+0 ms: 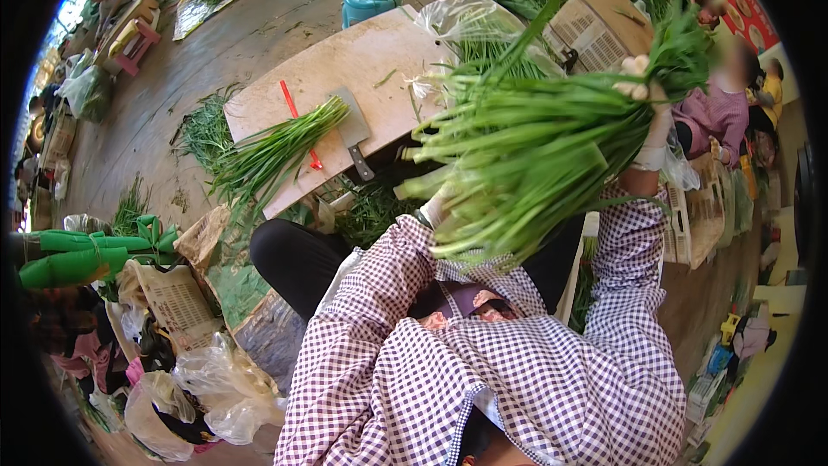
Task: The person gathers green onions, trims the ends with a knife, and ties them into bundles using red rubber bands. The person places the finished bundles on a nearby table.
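My right hand [637,87], in a pale glove, is shut around a large bunch of long green leafy vegetables [537,142], raised at the right with its pale stem ends towards the left. The bunch is blurred. My left hand [440,206] is beneath the bunch, mostly hidden by it, so its fingers do not show. On the low board table [388,52] lies a smaller bunch of green stalks [284,142], with its leaves over the edge. Beside it are a cleaver [354,126] and a red strap [289,100].
A blue plastic stool [370,1] stands behind the table. Clear plastic [475,16] partly covers more greens at the table's right end. Beyond is a cardboard box [621,19]. Crates and plastic bags [220,388] lie at the lower left. A co-worker [721,110] sits at the right.
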Action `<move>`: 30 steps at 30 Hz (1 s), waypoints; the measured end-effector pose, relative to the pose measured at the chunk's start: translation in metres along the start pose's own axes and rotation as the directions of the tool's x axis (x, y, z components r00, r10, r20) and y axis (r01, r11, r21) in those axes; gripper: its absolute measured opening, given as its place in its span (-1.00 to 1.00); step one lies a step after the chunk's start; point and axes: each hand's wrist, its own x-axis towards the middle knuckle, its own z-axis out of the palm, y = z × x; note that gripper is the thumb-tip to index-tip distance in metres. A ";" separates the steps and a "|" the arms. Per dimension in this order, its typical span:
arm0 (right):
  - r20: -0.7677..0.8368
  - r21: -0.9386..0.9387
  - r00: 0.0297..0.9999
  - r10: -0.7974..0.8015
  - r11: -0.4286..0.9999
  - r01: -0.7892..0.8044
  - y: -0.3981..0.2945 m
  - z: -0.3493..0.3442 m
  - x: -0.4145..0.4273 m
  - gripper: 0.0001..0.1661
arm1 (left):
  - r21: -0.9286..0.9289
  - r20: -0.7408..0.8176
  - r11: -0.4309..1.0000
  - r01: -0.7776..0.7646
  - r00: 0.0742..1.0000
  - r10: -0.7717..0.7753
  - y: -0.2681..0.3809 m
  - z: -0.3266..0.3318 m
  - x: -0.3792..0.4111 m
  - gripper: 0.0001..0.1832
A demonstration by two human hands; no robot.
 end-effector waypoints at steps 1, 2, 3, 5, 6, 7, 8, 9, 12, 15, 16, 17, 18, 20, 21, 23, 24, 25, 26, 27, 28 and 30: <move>-0.060 -0.144 0.997 -0.048 0.989 0.038 0.000 -0.017 -0.005 -0.82 | -0.166 0.158 0.986 -0.007 0.987 0.033 -0.003 0.002 0.012 -0.33; -0.231 -0.274 0.969 -0.085 0.961 0.019 -0.005 -0.025 -0.018 -0.80 | -0.109 -0.021 0.991 -0.074 0.997 0.073 -0.001 0.018 0.010 -0.36; -0.111 -0.230 0.992 -0.062 0.972 0.035 -0.016 -0.048 -0.027 -0.65 | -0.055 -0.192 0.991 -0.118 0.976 0.106 -0.006 0.036 0.008 -0.38; -0.142 -0.238 0.977 -0.156 0.964 0.120 -0.021 -0.070 -0.040 -0.41 | -0.617 -0.101 0.787 -0.033 0.994 -0.038 -0.016 -0.003 0.003 -0.46; -0.085 -0.171 0.989 -0.125 0.979 0.109 -0.025 -0.070 -0.043 -0.45 | -0.624 0.002 0.781 0.030 0.999 -0.037 -0.018 -0.014 0.000 -0.47; -0.033 -0.106 0.995 -0.096 0.990 0.092 -0.024 -0.053 -0.044 -0.50 | -0.108 0.182 0.994 -0.004 0.983 0.024 -0.010 0.002 -0.003 -0.46; 0.170 0.061 0.984 -0.059 0.997 0.049 -0.017 -0.037 -0.039 -0.69 | 0.019 0.048 0.998 0.064 0.997 -0.065 -0.008 0.020 -0.001 -0.48; 0.375 0.220 0.926 -0.050 0.975 -0.037 -0.008 -0.013 -0.033 -0.88 | 0.045 0.088 0.999 -0.006 0.996 0.002 -0.014 0.016 -0.002 -0.52; 0.257 0.273 0.963 -0.077 0.962 0.004 -0.012 0.002 -0.042 -0.80 | 0.071 -0.025 0.997 -0.029 0.999 0.031 -0.014 0.012 -0.012 -0.61; 0.308 0.248 0.949 -0.063 0.969 -0.016 -0.013 -0.002 -0.042 -0.77 | 0.150 -0.081 0.989 -0.002 0.997 0.014 -0.013 0.008 -0.016 -0.64; 0.328 0.245 0.943 -0.056 0.969 -0.027 -0.014 -0.003 -0.042 -0.77 | 0.164 -0.129 0.986 -0.010 0.991 0.031 -0.009 0.010 -0.019 -0.67; 0.319 0.226 0.946 -0.046 0.974 -0.029 -0.017 -0.003 -0.043 -0.77 | 0.218 -0.222 0.976 0.011 0.974 0.038 -0.007 0.009 -0.019 -0.69; 0.315 0.214 0.948 -0.041 0.976 -0.029 -0.018 -0.005 -0.043 -0.77 | 0.275 -0.260 0.961 0.029 0.965 0.045 -0.002 0.009 -0.022 -0.71; 0.291 0.261 0.953 -0.079 0.965 0.000 -0.014 -0.006 -0.046 -0.76 | 0.371 -0.304 0.923 0.105 0.952 0.015 0.008 0.002 -0.034 -0.75; 0.303 0.271 0.950 -0.077 0.963 -0.008 -0.014 -0.008 -0.044 -0.75 | 0.509 -0.372 0.842 0.177 0.928 0.030 0.011 -0.008 -0.044 -0.78; 0.312 0.258 0.947 -0.070 0.966 -0.013 -0.021 -0.003 -0.044 -0.74 | 0.671 -0.516 0.652 0.353 0.854 0.069 0.007 -0.017 -0.050 -0.82; 0.310 0.247 0.948 -0.078 0.969 -0.001 -0.021 0.006 -0.047 -0.74 | 0.754 -0.590 0.451 0.478 0.794 0.144 0.005 -0.001 -0.047 -0.86; 0.302 0.238 0.950 -0.081 0.971 0.007 -0.019 0.006 -0.047 -0.74 | 0.805 -0.533 0.441 0.397 0.810 0.244 0.003 0.009 -0.048 -0.87; 0.293 0.228 0.952 -0.084 0.973 0.016 -0.017 0.006 -0.048 -0.74 | 0.851 -0.469 0.421 0.314 0.815 0.340 -0.001 0.017 -0.046 -0.89; 0.282 0.219 0.955 -0.089 0.975 0.026 -0.016 0.004 -0.050 -0.74 | 0.890 -0.402 0.392 0.233 0.809 0.430 -0.005 0.026 -0.043 -0.90; 0.283 0.223 0.957 -0.056 0.975 -0.008 -0.020 0.001 -0.052 -0.52 | 0.891 -0.291 0.454 0.023 0.796 0.530 -0.010 0.042 -0.032 -0.89; 0.359 0.247 0.932 -0.053 0.968 -0.040 -0.011 -0.013 -0.045 -0.68 | 0.910 -0.247 0.414 -0.004 0.798 0.549 -0.005 0.078 -0.030 -0.78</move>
